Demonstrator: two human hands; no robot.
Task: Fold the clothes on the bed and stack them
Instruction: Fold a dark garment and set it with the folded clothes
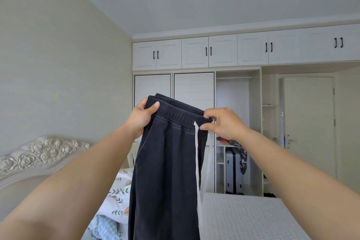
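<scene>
A pair of dark navy trousers (165, 171) with an elastic waistband and a white drawstring (197, 161) hangs in the air in front of me, legs dropping out of view at the bottom. My left hand (141, 117) grips the left end of the waistband, thumb on the front. My right hand (224, 122) pinches the right end of the waistband. The bed (253, 218) with a white textured cover lies below. More clothes (115, 208), a leaf-print piece and a blue checked one, lie crumpled on the bed at the lower left.
A carved rose headboard (39, 158) stands at the left. White wardrobes (194, 87) fill the far wall, with an open section holding a suitcase (231, 171). A closed door (309, 122) is at the right.
</scene>
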